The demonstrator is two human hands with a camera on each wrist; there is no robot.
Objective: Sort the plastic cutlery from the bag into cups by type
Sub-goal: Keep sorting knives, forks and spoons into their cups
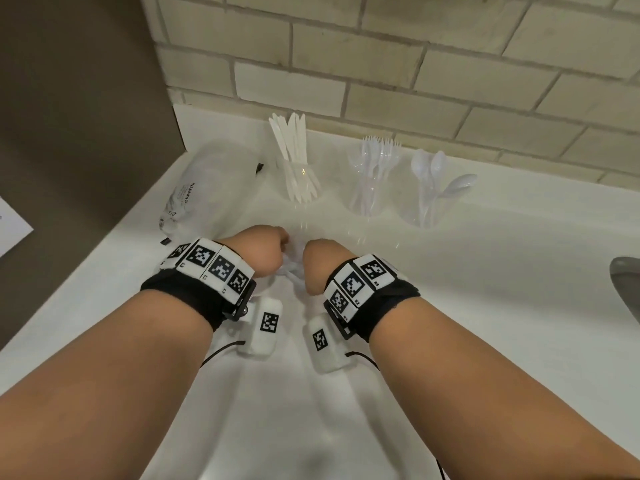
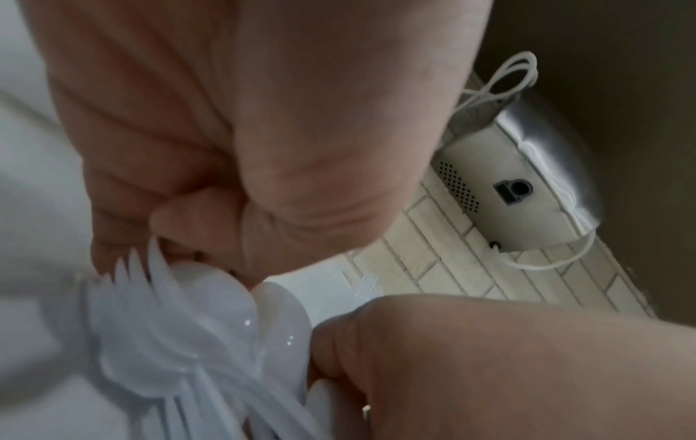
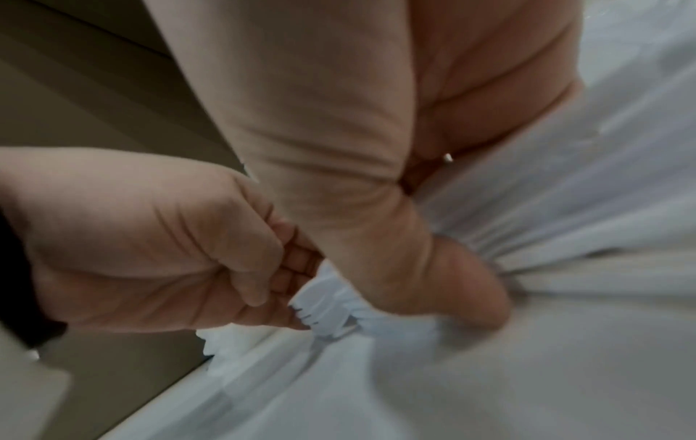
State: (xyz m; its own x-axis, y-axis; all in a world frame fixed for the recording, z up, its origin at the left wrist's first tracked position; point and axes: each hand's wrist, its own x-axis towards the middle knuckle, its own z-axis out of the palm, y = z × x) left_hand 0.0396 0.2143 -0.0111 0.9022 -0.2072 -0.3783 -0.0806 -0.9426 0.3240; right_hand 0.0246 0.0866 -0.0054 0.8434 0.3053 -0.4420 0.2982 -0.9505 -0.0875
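Observation:
Both hands meet over the white counter (image 1: 485,271), low in the middle. My left hand (image 1: 273,247) is curled into a fist round a bundle of white plastic cutlery (image 1: 292,268). In the left wrist view, spoon bowls and fork tines of the bundle (image 2: 188,327) stick out below the left hand (image 2: 244,134). My right hand (image 1: 317,265) pinches the same bundle from the other side, thumb pressed on it (image 2: 331,342). The right wrist view shows fork tines (image 3: 320,312) between the two hands. At the back stand three clear cups: knives (image 1: 301,188), forks (image 1: 369,195), spoons (image 1: 424,206).
A crumpled clear plastic bag (image 1: 197,192) with a printed warning lies at the left, beside the knife cup. A brick wall (image 1: 415,64) runs behind the cups. A sink edge (image 1: 627,282) shows at the far right. A grey wall unit (image 2: 527,184) hangs above.

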